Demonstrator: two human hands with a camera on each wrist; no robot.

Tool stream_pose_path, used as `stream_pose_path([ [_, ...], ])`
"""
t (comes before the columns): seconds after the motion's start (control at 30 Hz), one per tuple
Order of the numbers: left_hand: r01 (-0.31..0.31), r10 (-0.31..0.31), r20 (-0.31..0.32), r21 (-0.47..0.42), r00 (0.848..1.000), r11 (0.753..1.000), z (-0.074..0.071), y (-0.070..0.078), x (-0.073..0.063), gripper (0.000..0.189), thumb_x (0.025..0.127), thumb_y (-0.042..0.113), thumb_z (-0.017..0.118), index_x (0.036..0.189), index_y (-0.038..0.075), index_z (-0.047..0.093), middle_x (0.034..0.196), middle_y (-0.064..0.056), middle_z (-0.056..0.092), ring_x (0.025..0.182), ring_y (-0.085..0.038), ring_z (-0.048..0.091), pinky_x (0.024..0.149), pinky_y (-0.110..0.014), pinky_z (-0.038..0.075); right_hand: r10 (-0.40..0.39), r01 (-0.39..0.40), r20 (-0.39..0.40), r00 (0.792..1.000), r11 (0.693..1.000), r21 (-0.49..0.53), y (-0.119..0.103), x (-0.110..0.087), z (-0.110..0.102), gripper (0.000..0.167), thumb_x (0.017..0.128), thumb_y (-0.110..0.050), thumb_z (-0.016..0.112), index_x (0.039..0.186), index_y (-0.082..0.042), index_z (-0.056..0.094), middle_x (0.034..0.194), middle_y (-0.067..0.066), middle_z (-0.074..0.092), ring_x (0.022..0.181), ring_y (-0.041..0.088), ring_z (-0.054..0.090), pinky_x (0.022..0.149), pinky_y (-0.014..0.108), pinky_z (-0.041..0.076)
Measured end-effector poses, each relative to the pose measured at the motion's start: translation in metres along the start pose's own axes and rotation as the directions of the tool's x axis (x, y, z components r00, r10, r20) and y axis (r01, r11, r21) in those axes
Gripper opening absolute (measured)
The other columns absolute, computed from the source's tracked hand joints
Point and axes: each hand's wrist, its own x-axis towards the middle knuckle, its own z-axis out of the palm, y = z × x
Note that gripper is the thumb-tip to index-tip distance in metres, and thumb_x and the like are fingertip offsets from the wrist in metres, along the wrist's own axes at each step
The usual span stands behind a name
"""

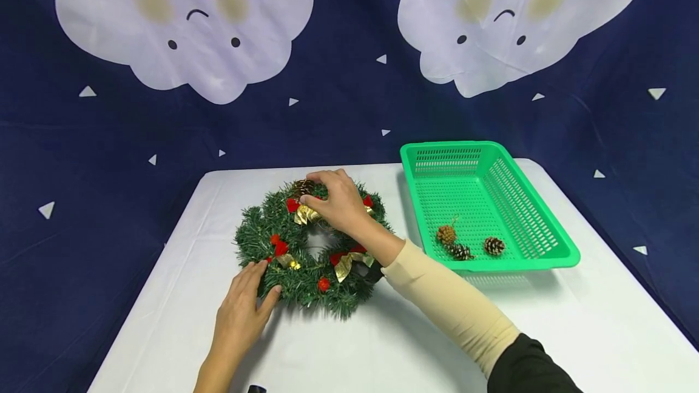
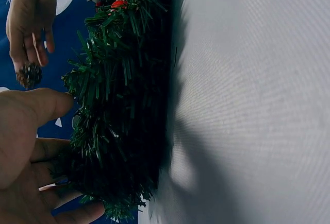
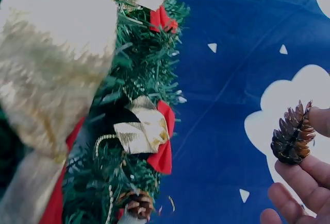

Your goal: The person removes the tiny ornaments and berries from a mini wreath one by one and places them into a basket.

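A green tinsel wreath (image 1: pixel 255 232) lies on the white table, decorated with red and gold bows (image 1: pixel 343 264), red berries (image 1: pixel 324 284) and a pine cone (image 3: pixel 137 204). Over its far side, my right hand (image 1: pixel 340 199) pinches a brown pine cone (image 3: pixel 293 135) between thumb and fingers. That cone is lifted off the needles in the right wrist view. At the near left edge, my left hand (image 1: pixel 240 308) rests against the wreath with its fingers spread and fairly straight. Its fingertips are partly hidden among the needles in the left wrist view.
To the right of the wreath stands a green plastic basket (image 1: pixel 524 267). Inside are several small cones, among them a dark pine cone (image 1: pixel 494 246) and a lighter brown one (image 1: pixel 446 235). A dark blue curtain (image 1: pixel 349 120) with white clouds hangs behind the table (image 1: pixel 180 320).
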Motion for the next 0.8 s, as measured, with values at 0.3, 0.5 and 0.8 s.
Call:
stream_pose_path([
  [0.3, -0.01, 0.01, -0.011, -0.003, 1.0, 1.0, 0.001, 0.0, 0.0, 0.058, 0.088, 0.029, 0.065, 0.136, 0.002, 0.048, 0.136, -0.02, 0.053, 0.129, -0.036, 0.044, 0.097, -0.058, 0.044, 0.06, -0.051, -0.075, 0.995, 0.992, 0.113, 0.014, -0.015, -0.022, 0.045, 0.084, -0.032, 0.07, 0.124, -0.014, 0.061, 0.119, 0.005, 0.063, 0.113, 0.022, 0.054, 0.096, 0.043, 0.047],
  [0.5, -0.014, 0.014, -0.014, -0.001, 1.0, 1.0, 0.002, 0.0, 0.0, 0.058, 0.087, 0.029, 0.066, 0.135, 0.001, 0.049, 0.135, -0.02, 0.053, 0.128, -0.036, 0.045, 0.096, -0.058, 0.045, 0.105, -0.085, -0.114, 0.988, 0.982, 0.171, 0.022, -0.027, -0.032, 0.044, 0.084, -0.031, 0.071, 0.124, -0.015, 0.061, 0.12, 0.006, 0.062, 0.115, 0.024, 0.054, 0.099, 0.046, 0.046],
  [0.8, -0.019, 0.019, -0.012, 0.011, 1.0, 1.0, 0.001, 0.0, 0.001, 0.058, 0.088, 0.03, 0.066, 0.135, 0.002, 0.049, 0.136, -0.02, 0.053, 0.128, -0.036, 0.045, 0.095, -0.058, 0.045, 0.131, -0.097, -0.161, 0.978, 0.974, 0.204, 0.037, -0.04, -0.039, 0.042, 0.084, -0.028, 0.071, 0.123, -0.014, 0.062, 0.119, 0.01, 0.063, 0.114, 0.026, 0.054, 0.097, 0.048, 0.046],
])
